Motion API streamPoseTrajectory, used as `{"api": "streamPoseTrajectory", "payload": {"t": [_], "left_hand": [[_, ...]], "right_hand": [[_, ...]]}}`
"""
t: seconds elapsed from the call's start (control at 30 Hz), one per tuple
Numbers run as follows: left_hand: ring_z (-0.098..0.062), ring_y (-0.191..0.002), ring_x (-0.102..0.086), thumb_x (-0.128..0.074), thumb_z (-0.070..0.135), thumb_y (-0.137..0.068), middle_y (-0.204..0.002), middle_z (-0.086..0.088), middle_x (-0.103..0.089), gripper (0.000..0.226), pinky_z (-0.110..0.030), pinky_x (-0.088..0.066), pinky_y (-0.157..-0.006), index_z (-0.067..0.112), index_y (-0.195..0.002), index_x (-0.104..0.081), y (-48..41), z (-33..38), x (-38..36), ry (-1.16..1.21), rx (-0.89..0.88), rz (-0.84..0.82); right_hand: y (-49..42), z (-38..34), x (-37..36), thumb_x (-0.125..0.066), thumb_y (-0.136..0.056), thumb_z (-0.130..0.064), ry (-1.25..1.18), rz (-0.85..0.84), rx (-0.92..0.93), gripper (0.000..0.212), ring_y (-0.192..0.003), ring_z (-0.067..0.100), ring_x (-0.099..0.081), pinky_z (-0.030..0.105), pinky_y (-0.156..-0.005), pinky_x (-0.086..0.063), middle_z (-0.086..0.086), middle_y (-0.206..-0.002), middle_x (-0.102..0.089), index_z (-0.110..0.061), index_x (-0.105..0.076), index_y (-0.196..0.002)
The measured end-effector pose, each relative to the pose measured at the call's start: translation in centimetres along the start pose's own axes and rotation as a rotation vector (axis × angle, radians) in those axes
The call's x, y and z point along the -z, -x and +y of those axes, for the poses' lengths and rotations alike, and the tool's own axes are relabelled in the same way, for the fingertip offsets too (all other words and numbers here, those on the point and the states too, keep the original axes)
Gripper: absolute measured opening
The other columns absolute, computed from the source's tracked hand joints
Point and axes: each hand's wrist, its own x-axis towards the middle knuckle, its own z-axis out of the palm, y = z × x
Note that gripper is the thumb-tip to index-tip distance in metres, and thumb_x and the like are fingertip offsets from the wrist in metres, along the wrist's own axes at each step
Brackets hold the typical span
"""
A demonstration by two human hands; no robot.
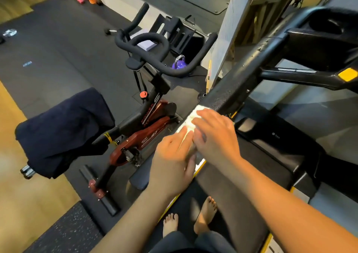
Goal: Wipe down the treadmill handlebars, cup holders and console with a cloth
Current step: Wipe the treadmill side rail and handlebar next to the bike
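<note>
A white cloth (190,118) lies wrapped over the black left handlebar (228,91) of the treadmill, which runs diagonally from the lower middle to the upper right. My right hand (215,134) presses flat on the cloth from above. My left hand (174,155) sits beside it at the nearer end of the cloth, fingers touching it. The console (319,45) with a dark round cup holder (327,26) is at the upper right. The picture is blurred around the hands.
A red and black spin bike (143,128) stands close on the left, a dark cloth (65,128) draped over its seat. A purple kettlebell (179,63) sits on the floor beyond. My bare feet (191,219) stand on the treadmill belt (222,194).
</note>
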Motion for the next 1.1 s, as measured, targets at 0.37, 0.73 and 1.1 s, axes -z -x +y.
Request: {"api": "streamPoseTrajectory", "payload": {"t": [0.37, 0.73, 1.1], "left_hand": [[-0.022, -0.101, -0.057, -0.063, 0.022, -0.084, -0.115, -0.001, -0.062, 0.023, -0.04, -0.047, -0.082, 0.012, -0.104, -0.066, 2.0, -2.2, 0.8, 0.103, 0.017, 0.1], [-0.025, -0.144, -0.031, -0.062, 0.025, -0.084, -0.155, -0.011, -0.034, 0.075, -0.031, -0.023, -0.113, 0.009, -0.15, -0.029, 2.5, -1.7, 0.7, -0.056, 0.11, -0.137], [-0.033, -0.146, -0.024, -0.074, 0.003, -0.071, -0.157, -0.019, -0.028, 0.082, -0.048, -0.026, -0.116, 0.002, -0.145, -0.037, 3.2, -2.5, 0.2, -0.228, 0.056, -0.245]], "right_hand": [[2.4, -0.6, -0.6, -0.06, -0.085, -0.021, 0.059, 0.039, 0.187, 0.019, -0.126, 0.013, -0.051, 0.056, -0.107, -0.028, -0.008, -0.126, -0.059, -0.025, -0.066, -0.102], [0.2, 0.2, -0.6, -0.044, -0.09, -0.023, 0.066, 0.001, 0.153, 0.03, -0.132, 0.014, -0.043, 0.059, -0.117, -0.011, -0.004, -0.133, -0.057, -0.02, -0.067, -0.109], [-0.9, -0.5, -1.4, -0.046, -0.092, -0.031, 0.046, 0.038, 0.103, 0.028, -0.126, 0.019, -0.05, 0.059, -0.116, -0.012, -0.002, -0.127, -0.059, -0.019, -0.068, -0.104]]}}
